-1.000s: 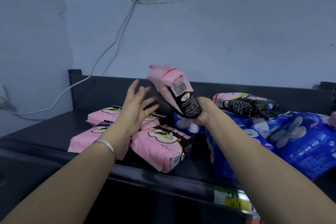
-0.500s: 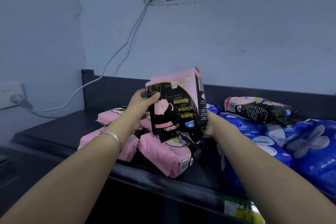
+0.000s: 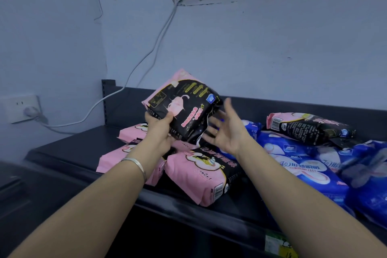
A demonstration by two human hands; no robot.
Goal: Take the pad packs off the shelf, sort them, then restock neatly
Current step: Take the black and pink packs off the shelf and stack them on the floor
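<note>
My left hand (image 3: 160, 125) grips the lower left corner of a pink-and-black pad pack (image 3: 186, 104), held tilted above the dark shelf (image 3: 69, 153). Just right of the pack, my right hand (image 3: 225, 130) is open with spread fingers and holds nothing. Below lie several pink packs (image 3: 199, 176) flat on the shelf. Blue packs (image 3: 297, 163) are piled to the right, with another pink-and-black pack (image 3: 310, 128) lying on top of them.
A white cable (image 3: 146, 56) runs down the wall to a plug in a socket (image 3: 23, 107) at the left. The shelf's back panel (image 3: 293, 109) stands behind the packs. A price label (image 3: 278, 245) sits on the shelf's front edge.
The pack passed from my right hand to my left. My right hand let go and opened beside it. The pack turned and now tilts to the left.
</note>
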